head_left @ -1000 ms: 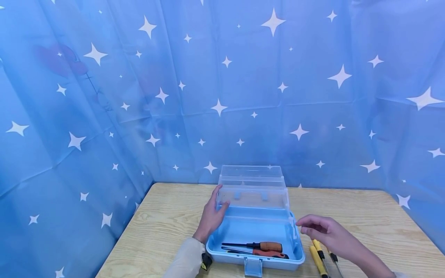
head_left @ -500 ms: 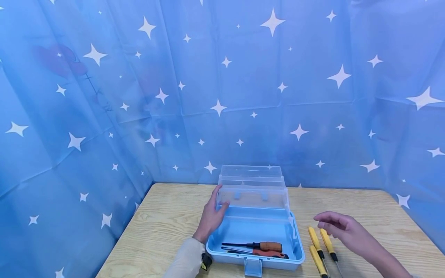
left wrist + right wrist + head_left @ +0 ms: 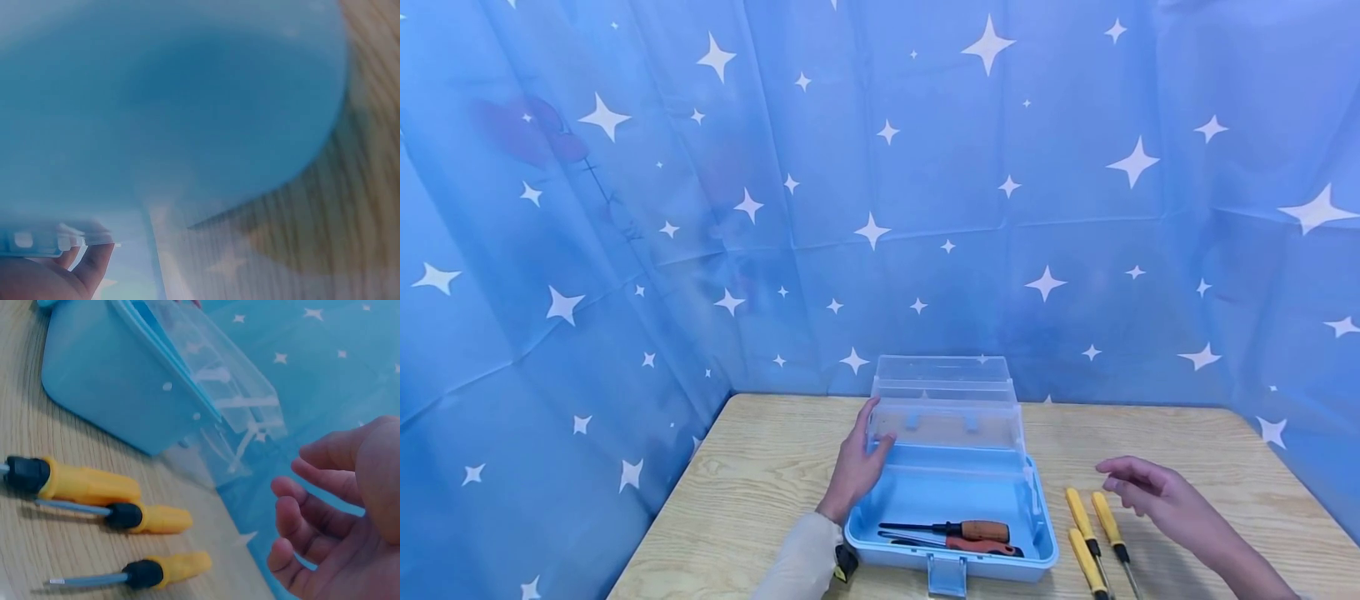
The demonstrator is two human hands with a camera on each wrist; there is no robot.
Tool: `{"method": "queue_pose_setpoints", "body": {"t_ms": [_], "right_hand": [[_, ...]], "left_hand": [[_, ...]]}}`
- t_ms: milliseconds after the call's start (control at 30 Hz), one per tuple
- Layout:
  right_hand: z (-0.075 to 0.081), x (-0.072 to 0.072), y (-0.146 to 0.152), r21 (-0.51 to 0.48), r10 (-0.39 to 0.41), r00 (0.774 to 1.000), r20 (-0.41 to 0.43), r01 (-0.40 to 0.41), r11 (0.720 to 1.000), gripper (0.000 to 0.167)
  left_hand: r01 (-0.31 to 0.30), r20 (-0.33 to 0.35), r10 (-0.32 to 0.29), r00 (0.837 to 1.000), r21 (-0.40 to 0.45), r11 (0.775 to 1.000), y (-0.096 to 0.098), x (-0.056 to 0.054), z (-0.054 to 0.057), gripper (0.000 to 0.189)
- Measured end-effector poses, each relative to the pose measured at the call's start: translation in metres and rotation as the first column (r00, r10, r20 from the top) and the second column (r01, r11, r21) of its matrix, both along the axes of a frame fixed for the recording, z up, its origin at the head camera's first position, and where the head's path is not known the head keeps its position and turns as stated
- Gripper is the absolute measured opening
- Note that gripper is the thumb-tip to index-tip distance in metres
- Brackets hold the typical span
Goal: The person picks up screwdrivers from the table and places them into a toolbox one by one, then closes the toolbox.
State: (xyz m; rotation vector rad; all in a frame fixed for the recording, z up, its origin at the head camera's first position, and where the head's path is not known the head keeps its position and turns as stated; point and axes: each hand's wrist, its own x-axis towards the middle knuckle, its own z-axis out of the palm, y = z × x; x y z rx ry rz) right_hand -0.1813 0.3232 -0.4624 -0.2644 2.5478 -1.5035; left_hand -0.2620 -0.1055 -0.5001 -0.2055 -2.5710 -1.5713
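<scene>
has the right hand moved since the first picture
Yes. In the head view, the right hand has moved right, away from the blue toolbox.

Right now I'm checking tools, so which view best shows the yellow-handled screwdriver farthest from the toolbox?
The right wrist view: that yellow-handled screwdriver shows whole, close up. The head view has it smaller, shaft reaching the bottom edge; the left wrist misses it.
</scene>
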Motion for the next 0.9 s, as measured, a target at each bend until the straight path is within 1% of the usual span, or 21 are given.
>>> {"method": "queue_pose_setpoints", "body": {"t_ms": [133, 267, 400, 467, 667, 900], "right_hand": [[-0.005, -0.001, 0.003, 0.015, -0.035, 0.999, 0.030, 0.035, 0.999, 0.047], [-0.014, -0.003, 0.006, 0.027, -0.066, 0.997, 0.049, 0.065, 0.998, 0.049], [-0.024, -0.004, 0.008, 0.022, -0.080, 0.995, 0.055, 0.079, 0.997, 0.050], [-0.028, -0.005, 0.009, 0.018, -0.074, 0.996, 0.050, 0.073, 0.997, 0.050], [-0.038, -0.006, 0.009, 0.027, -0.072, 0.997, 0.033, 0.071, 0.997, 0.048], [-0.045, -0.008, 0.010, 0.041, -0.108, 0.989, 0.098, 0.104, 0.994, 0.050]], "left_hand": [[-0.002, 0.005, 0.002, 1.000, -0.003, 1.000, 0.000, 0.000, 0.001, 0.059], [-0.005, 0.007, 0.005, 1.000, -0.003, 1.000, 0.001, 0.001, 0.001, 0.059], [-0.009, 0.008, 0.009, 1.000, -0.001, 1.000, 0.001, 0.001, 0.001, 0.059], [-0.010, 0.007, 0.010, 1.000, -0.005, 1.000, 0.001, 0.000, 0.001, 0.059], [-0.003, 0.001, 0.003, 1.000, -0.011, 1.000, 0.000, 0.000, 0.001, 0.059], [0.002, -0.003, -0.002, 1.000, -0.005, 1.000, 0.000, 0.000, 0.001, 0.059]]}}
